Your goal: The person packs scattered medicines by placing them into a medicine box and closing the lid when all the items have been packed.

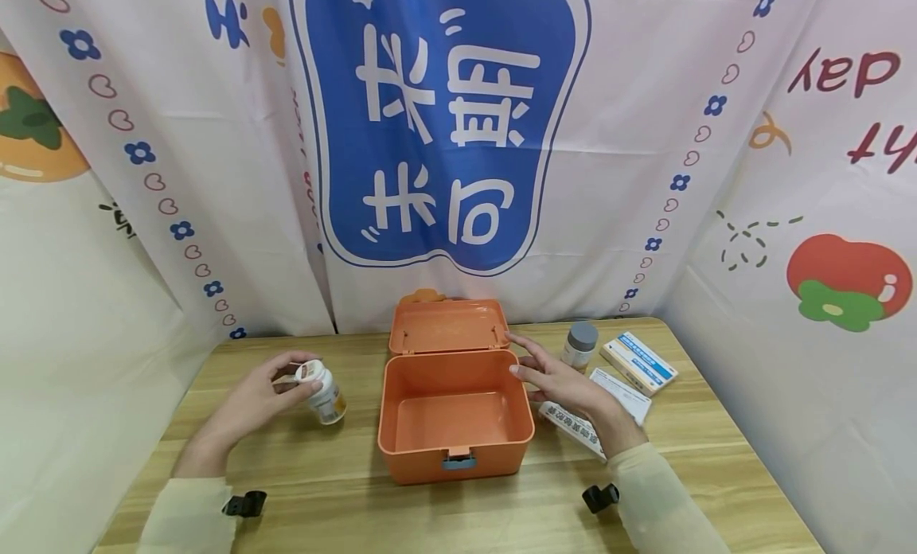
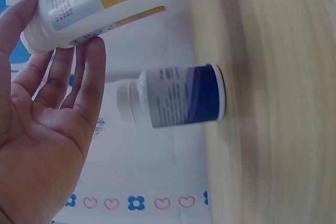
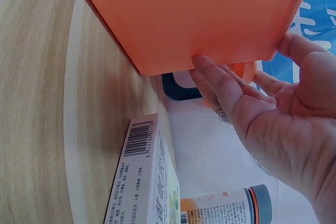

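My left hand (image 1: 261,395) holds a white pill bottle (image 1: 327,395) by its cap end, tilted, left of the orange box. In the left wrist view its label shows orange and grey patches. Below it stands a second white pill bottle (image 2: 178,97) with a blue label, hidden behind the hand in the head view. The orange storage box (image 1: 451,419) stands with its lid (image 1: 447,327) swung back and nothing inside. My right hand (image 1: 566,383) rests loosely extended fingers against the box's right side, one fingertip at the rim.
Right of the box lie a flat white carton (image 1: 569,427), another white carton (image 1: 630,396) and a blue-and-white medicine box (image 1: 639,361). A grey-capped bottle (image 1: 580,345) stands behind them. The wooden table (image 1: 344,498) is bordered by printed cloth walls (image 1: 236,180).
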A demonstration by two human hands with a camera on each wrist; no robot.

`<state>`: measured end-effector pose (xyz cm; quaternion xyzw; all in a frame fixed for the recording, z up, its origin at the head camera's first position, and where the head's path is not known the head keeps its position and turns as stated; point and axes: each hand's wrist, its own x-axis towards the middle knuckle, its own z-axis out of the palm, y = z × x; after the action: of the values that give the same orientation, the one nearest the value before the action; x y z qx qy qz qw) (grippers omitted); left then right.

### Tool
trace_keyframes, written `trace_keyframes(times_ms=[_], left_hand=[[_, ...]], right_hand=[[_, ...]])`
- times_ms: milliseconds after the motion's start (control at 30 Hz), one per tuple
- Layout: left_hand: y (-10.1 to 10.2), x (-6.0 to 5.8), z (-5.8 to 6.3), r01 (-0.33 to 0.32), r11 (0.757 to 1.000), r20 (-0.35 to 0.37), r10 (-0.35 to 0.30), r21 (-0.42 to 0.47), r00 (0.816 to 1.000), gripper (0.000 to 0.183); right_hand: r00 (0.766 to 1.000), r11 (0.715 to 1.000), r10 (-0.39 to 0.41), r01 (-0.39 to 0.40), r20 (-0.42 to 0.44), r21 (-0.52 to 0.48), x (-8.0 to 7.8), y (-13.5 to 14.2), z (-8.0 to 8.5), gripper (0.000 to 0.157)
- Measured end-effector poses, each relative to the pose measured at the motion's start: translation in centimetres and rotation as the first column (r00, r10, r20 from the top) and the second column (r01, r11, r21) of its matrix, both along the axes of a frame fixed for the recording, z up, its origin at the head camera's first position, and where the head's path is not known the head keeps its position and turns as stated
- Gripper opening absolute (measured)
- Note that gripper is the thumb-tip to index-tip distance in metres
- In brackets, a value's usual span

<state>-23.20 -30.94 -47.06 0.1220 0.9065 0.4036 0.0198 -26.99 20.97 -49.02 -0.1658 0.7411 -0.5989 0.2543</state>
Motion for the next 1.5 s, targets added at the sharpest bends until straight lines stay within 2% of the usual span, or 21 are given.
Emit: trace_keyframes(times_ms=[267, 633, 967, 1267, 1500], left_hand=[[1.5, -0.4, 0.7, -0.020, 0.999, -0.034, 0.021, 0.035, 0.999, 0.054], [3.6, -1.5, 0.8, -0.007, 0.998, -0.124, 0.015, 0.066, 0.992, 0.046], [5.1, -1.9, 1.7, -0.029, 0.994, -0.100, 0.040, 0.106, 0.994, 0.050], [5.9, -2.2, 2.7, -0.018, 0.992, -0.085, 0.029, 0.125, 0.996, 0.049], [6.3, -2.3, 3.9, -0.009, 0.990, -0.106, 0.025, 0.143, 0.994, 0.048]], right_hand=[[1.000, 1.000, 0.005, -0.005, -0.003, -0.001, 0.0, -0.1, 0.0, 0.072], [1.000, 1.000, 0.001, -0.001, -0.007, -0.008, 0.0, -0.1, 0.0, 0.072], [1.000, 1.000, 0.002, -0.002, -0.014, -0.003, -0.1, -0.1, 0.0, 0.070], [1.000, 1.000, 0.006, -0.006, -0.008, -0.009, -0.1, -0.1, 0.1, 0.071], [1.000, 1.000, 0.016, -0.016, -0.003, -0.020, -0.2, -0.1, -0.1, 0.072]])
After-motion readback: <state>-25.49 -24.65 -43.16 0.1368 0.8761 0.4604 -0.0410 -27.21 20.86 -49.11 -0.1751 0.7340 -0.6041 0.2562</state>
